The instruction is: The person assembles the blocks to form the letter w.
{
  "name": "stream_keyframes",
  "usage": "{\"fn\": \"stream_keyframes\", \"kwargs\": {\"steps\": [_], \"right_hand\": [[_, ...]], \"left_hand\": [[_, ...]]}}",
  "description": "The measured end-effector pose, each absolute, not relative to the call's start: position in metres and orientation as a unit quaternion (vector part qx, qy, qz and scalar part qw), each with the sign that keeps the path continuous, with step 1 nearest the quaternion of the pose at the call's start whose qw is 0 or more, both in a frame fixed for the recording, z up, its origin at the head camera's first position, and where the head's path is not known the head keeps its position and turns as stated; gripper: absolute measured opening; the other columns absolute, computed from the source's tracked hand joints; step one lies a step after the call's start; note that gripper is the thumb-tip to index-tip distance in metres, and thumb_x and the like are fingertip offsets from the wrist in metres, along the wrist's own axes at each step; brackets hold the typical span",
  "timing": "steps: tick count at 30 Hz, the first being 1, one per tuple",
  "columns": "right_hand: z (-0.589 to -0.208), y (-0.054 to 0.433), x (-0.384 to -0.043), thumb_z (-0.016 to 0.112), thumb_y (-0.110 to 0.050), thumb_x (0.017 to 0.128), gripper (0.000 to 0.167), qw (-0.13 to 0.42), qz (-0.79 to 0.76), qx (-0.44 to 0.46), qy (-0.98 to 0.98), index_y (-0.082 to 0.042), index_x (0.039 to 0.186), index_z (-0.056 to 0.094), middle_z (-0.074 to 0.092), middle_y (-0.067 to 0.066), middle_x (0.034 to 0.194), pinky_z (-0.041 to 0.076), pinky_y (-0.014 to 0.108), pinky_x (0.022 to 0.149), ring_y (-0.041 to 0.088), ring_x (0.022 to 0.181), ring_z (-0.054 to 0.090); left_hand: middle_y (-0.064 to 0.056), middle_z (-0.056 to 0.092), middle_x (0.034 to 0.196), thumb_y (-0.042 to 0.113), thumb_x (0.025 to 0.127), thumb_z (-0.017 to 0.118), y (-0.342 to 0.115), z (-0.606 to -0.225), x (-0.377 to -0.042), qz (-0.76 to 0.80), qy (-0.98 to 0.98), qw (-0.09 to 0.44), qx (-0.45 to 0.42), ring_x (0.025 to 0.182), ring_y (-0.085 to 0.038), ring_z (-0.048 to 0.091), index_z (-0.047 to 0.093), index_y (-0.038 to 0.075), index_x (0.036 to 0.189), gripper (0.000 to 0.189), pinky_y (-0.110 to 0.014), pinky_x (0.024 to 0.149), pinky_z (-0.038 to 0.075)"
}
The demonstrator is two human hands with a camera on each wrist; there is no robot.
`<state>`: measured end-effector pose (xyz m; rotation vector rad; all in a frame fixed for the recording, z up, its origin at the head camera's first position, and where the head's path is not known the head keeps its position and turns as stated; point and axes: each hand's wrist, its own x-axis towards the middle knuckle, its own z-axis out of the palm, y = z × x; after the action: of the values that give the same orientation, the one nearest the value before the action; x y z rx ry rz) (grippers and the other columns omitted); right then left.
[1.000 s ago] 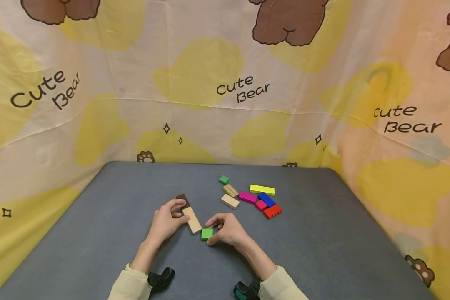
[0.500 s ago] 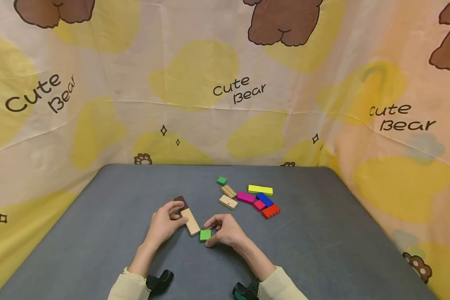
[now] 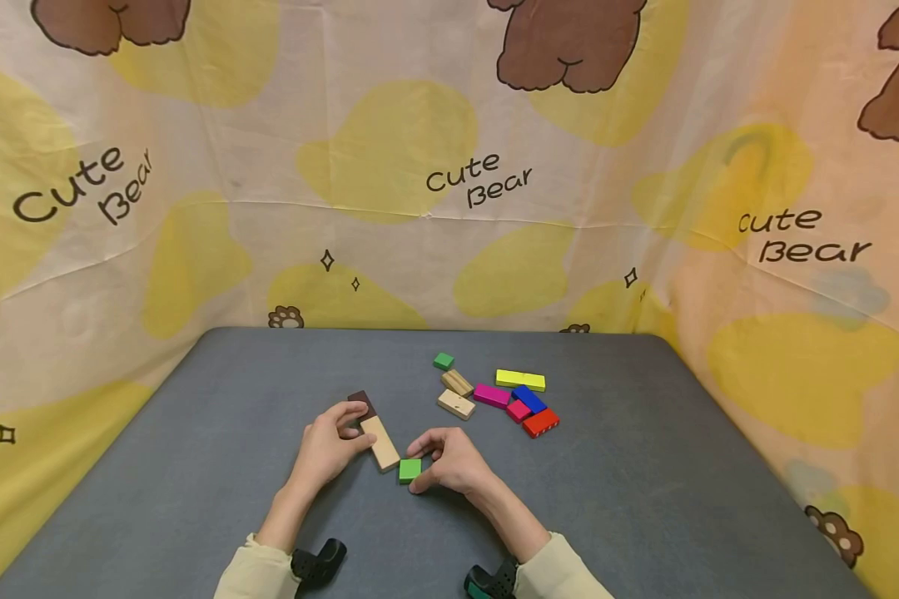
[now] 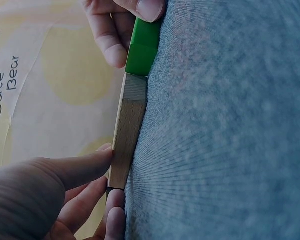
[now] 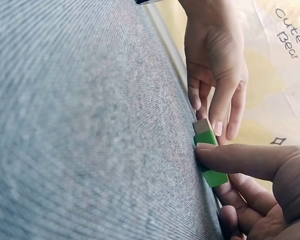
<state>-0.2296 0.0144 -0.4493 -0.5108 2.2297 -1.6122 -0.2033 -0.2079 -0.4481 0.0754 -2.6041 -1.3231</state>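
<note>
A dark brown block [image 3: 361, 397] and a light wooden block [image 3: 381, 448] lie end to end in a slanting row. My left hand [image 3: 328, 443] holds this pair from the left. Its thumb touches the light block, and its curled fingers reach the dark one, which they largely cover in the left wrist view. At the row's near end, a bright green block [image 3: 409, 471] meets the corner of the light block at an angle. My right hand [image 3: 455, 460] pinches the green block between thumb and fingers, the thumb lying across it in the right wrist view. All three blocks are on the table.
Beyond the right hand lies a loose group: a small green block [image 3: 444, 361], two wooden blocks [image 3: 456, 404], a yellow one [image 3: 520, 380], a magenta one [image 3: 492, 395], a blue one [image 3: 528, 398], a small pink one [image 3: 519, 411] and a red one [image 3: 541, 423]. A patterned cloth [image 3: 389, 150] hangs behind the grey table [image 3: 644, 482].
The head view has shifted slightly since one second ago. Both hands and all the blocks keep the same places relative to one another.
</note>
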Motion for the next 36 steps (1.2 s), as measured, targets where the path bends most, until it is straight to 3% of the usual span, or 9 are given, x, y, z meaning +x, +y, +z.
{"fn": "stream_keyframes", "kwargs": {"steps": [6, 11, 15, 22, 27, 33, 36], "right_hand": [[-0.449, 0.016, -0.23, 0.088, 0.012, 0.059, 0.04, 0.176, -0.567, -0.181, 0.784, -0.005, 0.093, 0.074, 0.067, 0.003, 0.089, 0.039, 0.031, 0.068, 0.02, 0.079, 0.05], [-0.444, 0.027, -0.239, 0.089, -0.002, 0.068, 0.038, 0.192, -0.589, -0.173, 0.766, -0.007, 0.102, 0.074, 0.071, 0.005, 0.098, 0.042, 0.03, 0.068, 0.02, 0.079, 0.054], [-0.437, 0.042, -0.254, 0.087, -0.008, 0.074, 0.038, 0.162, -0.619, -0.169, 0.75, -0.004, 0.109, 0.072, 0.071, 0.01, 0.106, 0.045, 0.029, 0.068, 0.021, 0.083, 0.059], [-0.436, 0.062, -0.28, 0.082, 0.001, 0.077, 0.037, 0.095, -0.631, -0.16, 0.753, 0.001, 0.112, 0.069, 0.066, 0.016, 0.114, 0.05, 0.031, 0.077, 0.033, 0.101, 0.057], [-0.443, 0.07, -0.29, 0.08, 0.008, 0.075, 0.037, 0.065, -0.616, -0.15, 0.771, 0.002, 0.11, 0.069, 0.066, 0.015, 0.11, 0.05, 0.032, 0.081, 0.033, 0.101, 0.058], [-0.422, 0.072, -0.276, 0.076, 0.013, 0.075, 0.042, 0.086, -0.609, -0.148, 0.774, 0.011, 0.115, 0.064, 0.061, 0.026, 0.118, 0.047, 0.037, 0.089, 0.042, 0.109, 0.053], [-0.431, 0.072, -0.282, 0.077, 0.012, 0.075, 0.044, 0.089, -0.609, -0.143, 0.775, 0.011, 0.116, 0.064, 0.06, 0.027, 0.118, 0.048, 0.036, 0.087, 0.042, 0.108, 0.054]], "left_hand": [[-0.014, 0.064, 0.126, 0.01, 0.084, 0.079, -0.208, -0.448, -0.203, -0.451, -0.885, 0.11, 0.028, 0.098, -0.027, 0.066, 0.062, 0.004, 0.13, 0.049, -0.048, 0.083, 0.05], [-0.014, 0.064, 0.126, 0.01, 0.084, 0.079, -0.209, -0.449, -0.205, -0.452, -0.885, 0.108, 0.028, 0.097, -0.027, 0.066, 0.061, 0.005, 0.13, 0.049, -0.048, 0.083, 0.05], [-0.012, 0.064, 0.127, 0.011, 0.084, 0.079, -0.209, -0.449, -0.205, -0.455, -0.884, 0.108, 0.031, 0.098, -0.027, 0.065, 0.062, 0.006, 0.13, 0.05, -0.048, 0.084, 0.05], [-0.013, 0.064, 0.127, 0.011, 0.084, 0.079, -0.209, -0.45, -0.205, -0.455, -0.884, 0.106, 0.03, 0.098, -0.027, 0.065, 0.061, 0.005, 0.13, 0.05, -0.048, 0.083, 0.05], [-0.013, 0.064, 0.127, 0.011, 0.084, 0.079, -0.21, -0.45, -0.207, -0.453, -0.884, 0.107, 0.028, 0.097, -0.026, 0.065, 0.061, 0.005, 0.13, 0.05, -0.048, 0.083, 0.05], [-0.013, 0.064, 0.126, 0.01, 0.084, 0.079, -0.21, -0.45, -0.207, -0.453, -0.884, 0.106, 0.028, 0.097, -0.026, 0.065, 0.062, 0.005, 0.13, 0.05, -0.047, 0.083, 0.05], [-0.013, 0.064, 0.126, 0.01, 0.083, 0.08, -0.211, -0.45, -0.207, -0.454, -0.884, 0.106, 0.027, 0.097, -0.026, 0.066, 0.062, 0.005, 0.129, 0.05, -0.047, 0.083, 0.05]]}}
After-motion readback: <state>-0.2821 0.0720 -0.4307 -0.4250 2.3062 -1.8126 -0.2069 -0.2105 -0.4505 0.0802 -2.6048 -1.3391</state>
